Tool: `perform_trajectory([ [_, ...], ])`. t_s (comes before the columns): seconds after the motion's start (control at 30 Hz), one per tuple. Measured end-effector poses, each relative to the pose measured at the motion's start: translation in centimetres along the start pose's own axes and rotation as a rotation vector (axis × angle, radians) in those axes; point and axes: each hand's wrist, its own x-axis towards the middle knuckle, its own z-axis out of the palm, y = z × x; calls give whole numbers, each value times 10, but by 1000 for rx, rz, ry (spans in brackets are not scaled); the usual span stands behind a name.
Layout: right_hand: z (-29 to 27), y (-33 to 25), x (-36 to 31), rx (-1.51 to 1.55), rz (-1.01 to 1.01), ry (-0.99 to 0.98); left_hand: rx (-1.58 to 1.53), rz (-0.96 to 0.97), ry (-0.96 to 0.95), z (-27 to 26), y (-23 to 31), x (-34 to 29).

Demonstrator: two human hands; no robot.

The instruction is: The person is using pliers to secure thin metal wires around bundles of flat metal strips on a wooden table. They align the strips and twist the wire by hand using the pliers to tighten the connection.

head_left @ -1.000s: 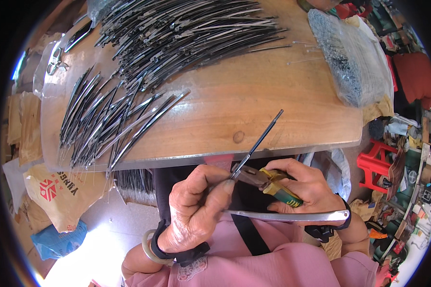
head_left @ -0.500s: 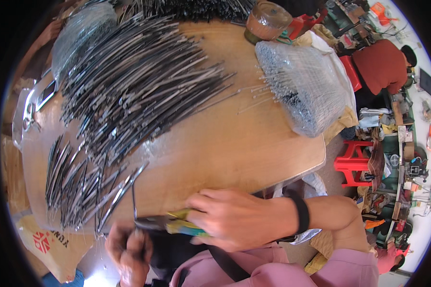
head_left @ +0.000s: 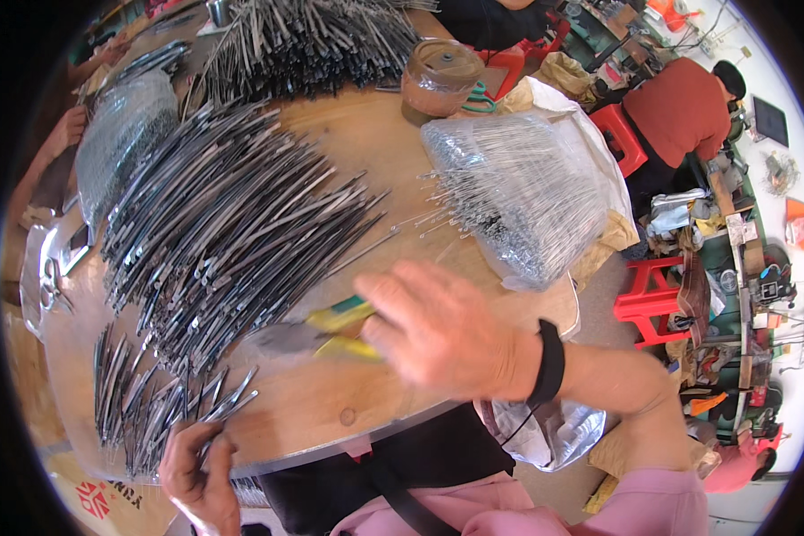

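Note:
My right hand [head_left: 451,335] grips pliers [head_left: 326,332] with yellow and green handles, held over the tabletop. Their dark jaws point left toward a large heap of dark narrow metal strips [head_left: 232,241]; motion blurs the jaws. By the table's near left edge, my left hand [head_left: 196,473] is loosely curled, with a gap between thumb and fingers and nothing visible in it. Its fingertips are at the near side of a smaller bunch of similar strips [head_left: 156,406]. Whether they touch those strips is hard to tell.
A clear plastic bag of thin wire pieces [head_left: 527,196] lies at the right, near a tape-wrapped round container [head_left: 442,76]. Scissors [head_left: 54,284] lie at the left edge. More strips [head_left: 313,45] are piled at the back. A red stool [head_left: 652,299] stands beyond the table; other people sit nearby.
My right hand has moved up and away from the left with the pliers, whose handles have spread. My left hand has shifted left to the small bunch; the strip seen at the pliers is no longer there.

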Motion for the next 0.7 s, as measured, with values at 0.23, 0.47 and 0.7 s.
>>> perform_trajectory([
  [0.23, -33, -31, 7, 1116, 557, 468, -400, 368, -10, 118, 86, 34],
  [0.47, -35, -45, -64, 1255, 1035, 363, -153, 427, -303, 116, 74, 25],
  [0.7, -33, -40, -77, 1143, 1169, 116, 68, 449, -467, 111, 54, 20],
])
